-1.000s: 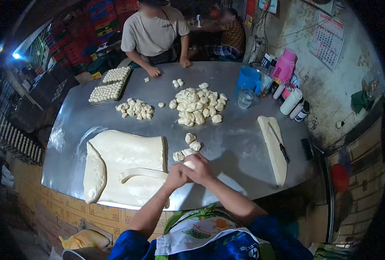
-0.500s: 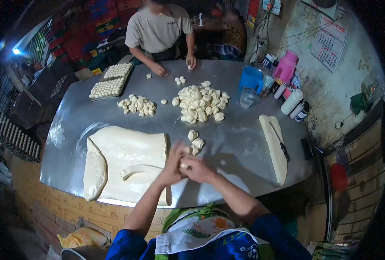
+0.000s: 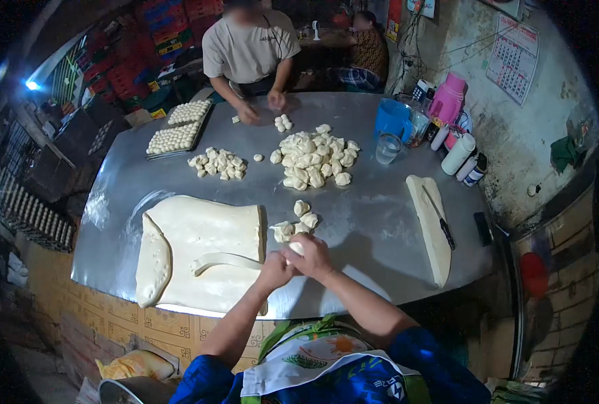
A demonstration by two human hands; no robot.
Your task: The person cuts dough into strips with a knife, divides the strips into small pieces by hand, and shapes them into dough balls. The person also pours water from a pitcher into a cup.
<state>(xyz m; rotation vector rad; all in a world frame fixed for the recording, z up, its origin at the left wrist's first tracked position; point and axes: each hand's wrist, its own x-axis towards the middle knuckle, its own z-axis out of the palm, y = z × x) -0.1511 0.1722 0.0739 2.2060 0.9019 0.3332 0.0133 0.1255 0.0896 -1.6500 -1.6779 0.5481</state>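
Note:
My left hand [image 3: 276,271] is closed on the end of a dough strip [image 3: 222,261] that lies across the big folded dough sheet [image 3: 205,229]. Touching it, my right hand [image 3: 311,257] is closed round a piece of dough [image 3: 295,250] that shows between finger and thumb. Just beyond my hands lie several torn dough pieces [image 3: 302,207]. Farther back is a large heap of dough lumps [image 3: 313,158], with a smaller pile [image 3: 217,163] to its left.
A knife [image 3: 441,219] rests on a long dough strip [image 3: 430,236] at the right. A tray of dough balls [image 3: 175,138] sits back left. Blue jug [image 3: 393,120], clear cup [image 3: 387,148] and bottles stand back right. Across the table [image 3: 373,236], a co-worker [image 3: 252,50] handles dough.
My left hand has come down from the torn pieces to the strip, beside my right hand. Another piece lies with the torn ones. The co-worker's hands have shifted.

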